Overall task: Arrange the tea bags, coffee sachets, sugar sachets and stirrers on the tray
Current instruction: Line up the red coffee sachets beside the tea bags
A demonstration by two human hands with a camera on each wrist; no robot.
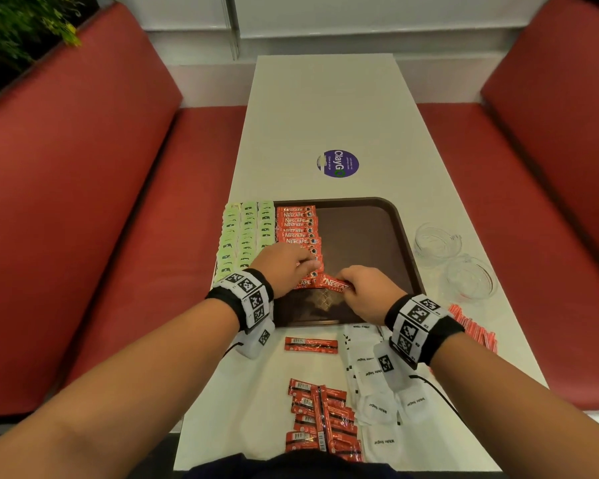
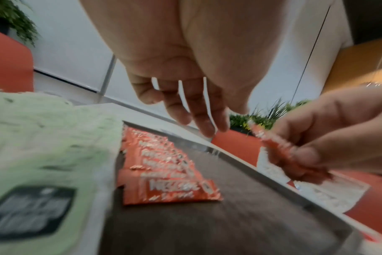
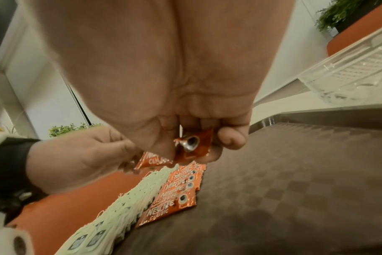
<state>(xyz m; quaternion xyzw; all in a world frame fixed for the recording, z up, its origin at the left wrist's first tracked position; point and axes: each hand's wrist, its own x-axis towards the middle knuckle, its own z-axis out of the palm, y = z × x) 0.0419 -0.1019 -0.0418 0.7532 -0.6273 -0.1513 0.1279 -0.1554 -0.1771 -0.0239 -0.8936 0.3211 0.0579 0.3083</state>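
Observation:
A brown tray (image 1: 360,243) holds three columns of green tea bags (image 1: 246,236) along its left side. Beside them runs one overlapping column of red Nescafe coffee sachets (image 1: 298,226). My right hand (image 1: 351,288) pinches one more red coffee sachet (image 1: 336,282) just above the tray, at the near end of that column. The right wrist view shows this sachet (image 3: 192,145) between thumb and fingers. My left hand (image 1: 305,264) hovers over the column's near end. Its fingers (image 2: 203,127) are straight and hold nothing.
Loose coffee sachets (image 1: 322,420) and white sugar sachets (image 1: 374,385) lie on the white table in front of the tray. Thin red sticks (image 1: 474,326) lie at the right. Two glass cups (image 1: 436,240) stand right of the tray. Red benches flank the table.

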